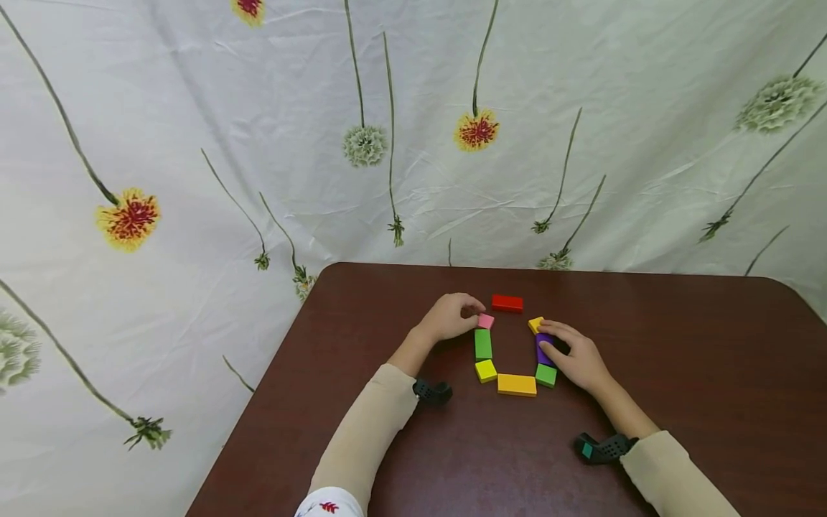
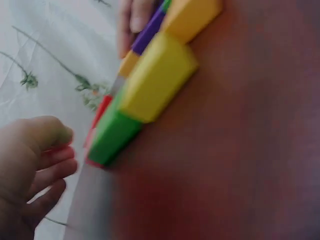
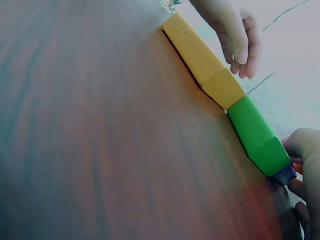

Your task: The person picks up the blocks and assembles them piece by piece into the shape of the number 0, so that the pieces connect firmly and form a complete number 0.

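My left hand (image 1: 454, 316) is beside the small pink block (image 1: 485, 321), thumb and forefinger spread around a gap; whether a fingertip touches the block is unclear. In the left wrist view, that hand's fingers (image 2: 50, 165) stand apart from the green block (image 2: 114, 134). My right hand (image 1: 578, 357) rests over the purple block (image 1: 545, 350), its forefinger reaching the small yellow-orange block (image 1: 535, 325). In the right wrist view, its fingers partly hide the purple block (image 3: 285, 175). A long orange block (image 1: 517, 385) forms the near side of the outline.
At the far side lies a red block (image 1: 507, 304), separate from its neighbours. A yellow block (image 1: 486, 371) and a small green block (image 1: 545, 375) occupy the near corners. All lie on a dark brown table (image 1: 698, 345); a flowered cloth (image 1: 291, 108) hangs behind it.
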{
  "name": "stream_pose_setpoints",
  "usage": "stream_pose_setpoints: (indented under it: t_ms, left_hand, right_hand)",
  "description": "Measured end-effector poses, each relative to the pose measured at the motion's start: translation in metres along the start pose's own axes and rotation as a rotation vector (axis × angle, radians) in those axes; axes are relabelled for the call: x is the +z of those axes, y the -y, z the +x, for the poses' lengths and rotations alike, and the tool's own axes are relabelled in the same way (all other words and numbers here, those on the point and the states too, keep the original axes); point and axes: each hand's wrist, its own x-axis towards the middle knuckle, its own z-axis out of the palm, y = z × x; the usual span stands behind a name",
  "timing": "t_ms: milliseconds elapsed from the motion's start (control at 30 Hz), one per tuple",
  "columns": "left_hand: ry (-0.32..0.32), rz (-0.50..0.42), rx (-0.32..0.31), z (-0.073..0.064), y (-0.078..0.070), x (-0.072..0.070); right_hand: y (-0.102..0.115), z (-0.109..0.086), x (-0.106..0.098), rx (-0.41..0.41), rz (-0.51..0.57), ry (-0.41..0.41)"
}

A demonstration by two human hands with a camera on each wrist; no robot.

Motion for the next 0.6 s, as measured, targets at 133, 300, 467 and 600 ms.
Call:
stream_pose_setpoints:
  t_ms: [133,300,467,600]
  left_hand:
    - [-0.105,0.027,0.043,-0.015,-0.001,0.016]
    - [-0.185,0.002,0.021,-0.029,-0.002,0.032]
    - [-0.201,-0.010,0.005,-0.035,-0.001,0.039]
    - [-0.193,-0.011,-0.006,-0.037,0.001,0.042]
  right_hand:
    - [-0.001,0.000,-0.001,-0.006,0.002,-0.003]
    - [-0.001,0.001,-0.001,-0.012,-0.004,-0.009]
    - [-0.001,0.000,0.000,-0.010,0.003,-0.007]
    - [-0.001,-0.001,0.001,-0.008,0.004,-0.004]
